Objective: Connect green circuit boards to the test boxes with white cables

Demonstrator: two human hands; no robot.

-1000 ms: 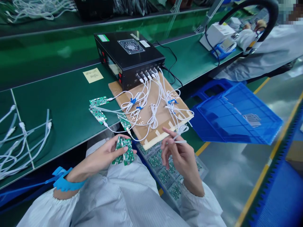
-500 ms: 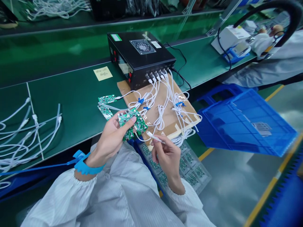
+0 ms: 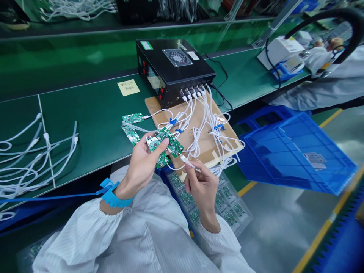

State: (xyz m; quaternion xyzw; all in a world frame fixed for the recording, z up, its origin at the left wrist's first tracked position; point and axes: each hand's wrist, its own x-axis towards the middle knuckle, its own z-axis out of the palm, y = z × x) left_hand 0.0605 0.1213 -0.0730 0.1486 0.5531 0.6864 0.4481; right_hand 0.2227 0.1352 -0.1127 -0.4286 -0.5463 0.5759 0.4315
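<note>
My left hand [image 3: 143, 161] is closed on green circuit boards [image 3: 173, 142], thumb on top, over the front edge of the bench. Between thumb and finger of my right hand [image 3: 201, 180] is the white plug of a USB cable [image 3: 184, 159]. The plug's tip is at the right corner of the boards; whether it sits inside the port I cannot tell. A second white cable runs to the underside of the held boards. Two more circuit boards [image 3: 133, 118] lie on the bench beyond my left hand, one with a cable plugged in.
A black box with a fan [image 3: 178, 62] stands on the bench, white cables running from its front over a cardboard sheet [image 3: 187, 149]. Loose cables [image 3: 36, 163] lie left. A yellow note [image 3: 128, 87], a blue crate [image 3: 295, 148] and trays of boards [image 3: 227, 204] are around. A co-worker's sleeve [image 3: 321, 57] shows right.
The plug in my right hand has come up to the corner of the circuit boards, closing the gap. The whole view has shifted slightly.
</note>
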